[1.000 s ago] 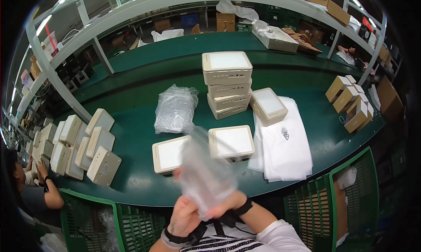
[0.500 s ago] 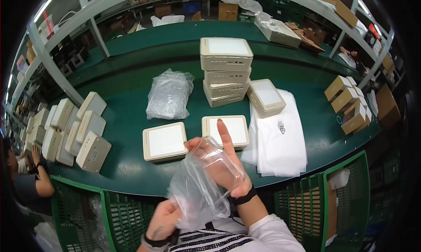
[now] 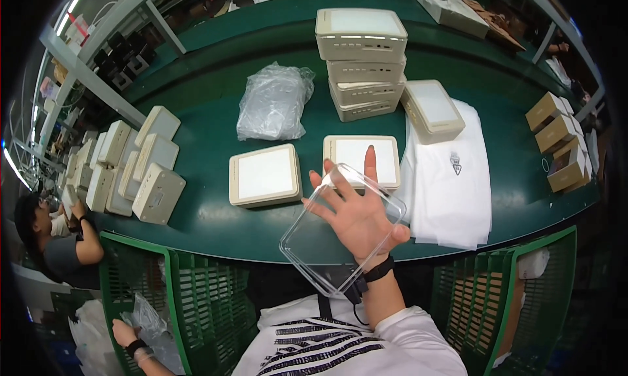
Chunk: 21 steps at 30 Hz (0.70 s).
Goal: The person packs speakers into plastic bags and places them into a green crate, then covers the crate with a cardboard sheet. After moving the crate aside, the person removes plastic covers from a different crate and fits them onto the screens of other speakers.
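My right hand [image 3: 360, 216] holds a clear, box-shaped plastic cover [image 3: 304, 235], tilted in front of me. Its fingers are spread against the cover and show through it, with the thumb by the right side. Low on the left, my left hand [image 3: 124, 333] is at the green crate, beside a crumpled clear plastic bag [image 3: 152, 320]; its fingers are mostly hidden, so its grip is unclear. Beyond the cover, two cream devices with white tops, a left one [image 3: 265, 174] and a right one [image 3: 379, 157], lie on the green table [image 3: 203, 199].
A stack of cream devices [image 3: 363, 75] rises behind, with another device [image 3: 435, 108] on white bags [image 3: 451, 186]. Bundled clear plastic [image 3: 275, 101] lies left of it. More devices [image 3: 157, 189] stand far left near a co-worker [image 3: 65, 245]. Small boxes [image 3: 556, 137] sit right; a crate [image 3: 510, 291] stands below.
My left hand has moved from the cover down left to the crate. The bag that was around the cover is off it, and the cover is bare in my right hand. The view has shifted.
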Motion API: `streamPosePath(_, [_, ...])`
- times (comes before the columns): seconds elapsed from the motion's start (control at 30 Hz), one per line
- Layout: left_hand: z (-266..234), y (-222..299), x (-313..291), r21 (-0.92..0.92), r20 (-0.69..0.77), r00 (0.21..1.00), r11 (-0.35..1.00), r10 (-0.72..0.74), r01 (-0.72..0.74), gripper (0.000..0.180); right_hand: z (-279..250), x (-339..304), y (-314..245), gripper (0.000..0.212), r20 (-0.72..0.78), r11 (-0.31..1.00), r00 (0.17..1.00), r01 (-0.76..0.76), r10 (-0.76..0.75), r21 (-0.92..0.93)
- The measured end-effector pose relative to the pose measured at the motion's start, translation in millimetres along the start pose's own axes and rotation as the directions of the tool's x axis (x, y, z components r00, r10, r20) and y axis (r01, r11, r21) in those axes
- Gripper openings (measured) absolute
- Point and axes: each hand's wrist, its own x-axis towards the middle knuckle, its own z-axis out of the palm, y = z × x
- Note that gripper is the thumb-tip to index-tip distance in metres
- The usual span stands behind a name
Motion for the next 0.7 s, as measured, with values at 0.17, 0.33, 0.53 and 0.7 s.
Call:
streamPosePath(0.17, [27, 49, 7, -0.073, -0.156, 0.987, 0.997, -0.045, 0.034, 0.052, -11, 0, -5, 0.130, -0.001, 1.000, 1.000, 0.019, -0.019, -0.002])
streamPosePath(0.33, [-100, 179, -174, -0.467, -0.717, 0.561, 0.312, 0.413, -0.827, 0.046, -1, -1, 10, 0.130, 0.028, 1.000, 1.000, 0.006, -0.007, 0.021])
streamPosePath(0.53, [-118, 288, -291, -0.568, -0.534, -0.143, -0.479, 0.833, -0.669, 0.116, 29, -22, 22, 0.133, -0.022, 0.949, 1.000, -0.001, -0.006, -0.314])
streamPosePath(0.7, [-101, 315, -301, -0.707, -0.669, -0.100, -0.672, 0.737, -0.222, 0.119, 61, -19, -23, 0.137, -0.049, 0.720, 0.963, 0.163, -0.264, -0.674])
